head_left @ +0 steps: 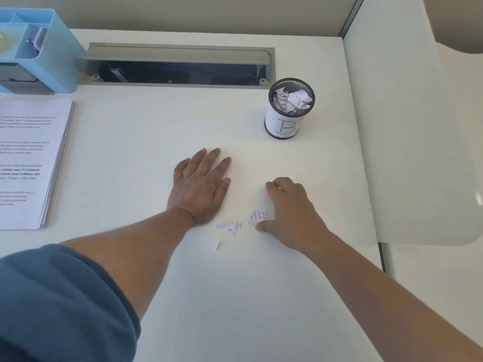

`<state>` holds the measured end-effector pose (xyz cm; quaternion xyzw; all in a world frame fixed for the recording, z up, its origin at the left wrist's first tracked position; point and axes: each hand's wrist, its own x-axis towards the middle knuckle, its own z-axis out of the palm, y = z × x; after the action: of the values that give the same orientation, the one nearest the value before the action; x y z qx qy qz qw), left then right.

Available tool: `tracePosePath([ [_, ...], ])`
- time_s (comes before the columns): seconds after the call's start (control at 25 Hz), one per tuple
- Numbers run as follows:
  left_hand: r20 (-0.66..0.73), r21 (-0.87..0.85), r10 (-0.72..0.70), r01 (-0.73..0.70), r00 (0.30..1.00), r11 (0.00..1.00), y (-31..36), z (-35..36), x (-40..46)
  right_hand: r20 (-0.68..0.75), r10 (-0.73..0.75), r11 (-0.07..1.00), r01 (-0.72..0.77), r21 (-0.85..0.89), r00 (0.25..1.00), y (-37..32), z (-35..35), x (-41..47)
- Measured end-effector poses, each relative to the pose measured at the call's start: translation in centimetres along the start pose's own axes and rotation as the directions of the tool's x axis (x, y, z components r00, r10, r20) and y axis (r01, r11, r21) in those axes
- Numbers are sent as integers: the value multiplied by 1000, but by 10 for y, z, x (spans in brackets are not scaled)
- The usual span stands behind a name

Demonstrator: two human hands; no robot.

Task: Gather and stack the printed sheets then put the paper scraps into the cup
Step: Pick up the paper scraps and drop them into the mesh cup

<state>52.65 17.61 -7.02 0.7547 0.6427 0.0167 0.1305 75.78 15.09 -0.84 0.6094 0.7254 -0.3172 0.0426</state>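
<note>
A stack of printed sheets [28, 163] lies squared up at the desk's left edge. A black mesh cup [288, 109] with a white label marked "B" stands at the back right, holding crumpled paper scraps [292, 99]. My left hand [200, 186] rests flat on the desk, fingers spread, holding nothing. My right hand [290, 207] is curled over the desk, its thumb touching a printed scrap [257, 217]. Two more scraps lie loose between my wrists: a torn one [228, 227] and a small sliver [215, 246].
A light blue desk organiser [52, 58] stands at the back left corner. An open cable trough [177, 65] runs along the back of the white desk [235, 296]. A white partition panel [407, 126] rises on the right.
</note>
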Motion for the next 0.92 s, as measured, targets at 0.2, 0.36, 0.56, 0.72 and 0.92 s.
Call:
tracePosePath([
  [0.2,-4,0,2,-2,1000,1000,0,1,0,21,-112,967,104,232,993,7,8,-3],
  [0.36,-7,3,-1,1,1000,1000,0,2,0,-83,-5,823,52,566,997,14,8,-6],
  [0.56,-11,-9,3,-3,1000,1000,0,1,0,-22,-42,935,47,351,999,17,2,-1],
  [0.72,-13,-5,2,-2,1000,1000,-1,1,0,163,-149,980,123,156,975,10,6,-3],
  [0.92,-10,-9,-5,5,1000,1000,0,1,0,18,-210,969,206,135,977,6,24,1],
])
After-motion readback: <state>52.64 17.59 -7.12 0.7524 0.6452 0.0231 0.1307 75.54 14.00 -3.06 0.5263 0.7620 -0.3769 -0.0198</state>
